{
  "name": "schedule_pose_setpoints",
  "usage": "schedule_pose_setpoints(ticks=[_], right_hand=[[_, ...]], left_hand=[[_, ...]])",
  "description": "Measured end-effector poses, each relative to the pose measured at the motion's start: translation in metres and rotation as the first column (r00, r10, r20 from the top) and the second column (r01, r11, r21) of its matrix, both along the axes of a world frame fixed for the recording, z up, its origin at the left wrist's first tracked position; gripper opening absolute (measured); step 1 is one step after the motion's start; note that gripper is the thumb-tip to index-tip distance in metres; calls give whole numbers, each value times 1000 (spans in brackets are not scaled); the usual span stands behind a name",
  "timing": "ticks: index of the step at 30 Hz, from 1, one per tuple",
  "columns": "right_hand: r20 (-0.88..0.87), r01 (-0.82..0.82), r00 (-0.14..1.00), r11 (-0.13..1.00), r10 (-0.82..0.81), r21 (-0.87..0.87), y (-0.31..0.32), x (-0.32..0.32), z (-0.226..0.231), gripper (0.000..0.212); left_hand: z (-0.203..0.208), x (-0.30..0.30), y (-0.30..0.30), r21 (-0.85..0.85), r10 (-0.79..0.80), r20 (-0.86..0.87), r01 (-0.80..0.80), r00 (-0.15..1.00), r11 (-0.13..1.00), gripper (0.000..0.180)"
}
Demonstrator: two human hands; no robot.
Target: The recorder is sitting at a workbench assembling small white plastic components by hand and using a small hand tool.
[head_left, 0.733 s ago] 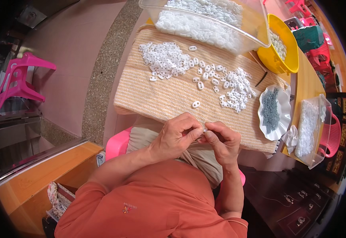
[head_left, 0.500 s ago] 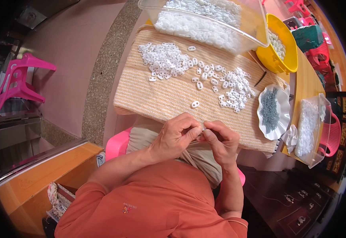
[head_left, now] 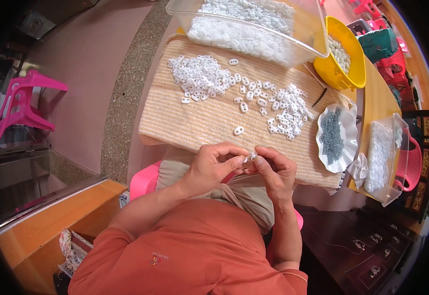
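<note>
Seated person's left hand (head_left: pixel 213 167) and right hand (head_left: pixel 275 169) meet at the desk (head_left: pixel 379 98) edge, each grip pinched shut on one small white plastic piece (head_left: pixel 249 157), held close; loose white pieces (head_left: pixel 202 77) lie spread on the woven mat (head_left: pixel 199 123) within reach
</note>
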State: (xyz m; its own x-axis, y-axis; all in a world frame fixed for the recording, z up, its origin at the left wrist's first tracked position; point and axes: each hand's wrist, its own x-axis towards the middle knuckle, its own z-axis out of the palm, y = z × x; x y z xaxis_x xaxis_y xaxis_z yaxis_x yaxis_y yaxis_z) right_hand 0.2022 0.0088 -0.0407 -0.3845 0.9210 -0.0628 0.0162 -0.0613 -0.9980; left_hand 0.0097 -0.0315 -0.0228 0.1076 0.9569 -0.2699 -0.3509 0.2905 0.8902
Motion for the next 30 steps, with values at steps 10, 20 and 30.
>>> schedule_pose_setpoints(ticks=[10, 20, 30], right_hand=[[-53, -2, 999, 998, -2, -65, 0, -3, 6, 21], [27, -9, 1000, 999, 10, -38, 2, 0, 4, 19], [-3, -6, 1000, 998, 6, -61, 1, 1, 3, 19]], left_hand=[[3, -3, 2, -105, 34, 176, -15, 984, 994, 21], [4, -3, 2, -135, 42, 182, -18, 982, 991, 24], [6, -4, 1, -144, 26, 173, -1, 984, 990, 25]])
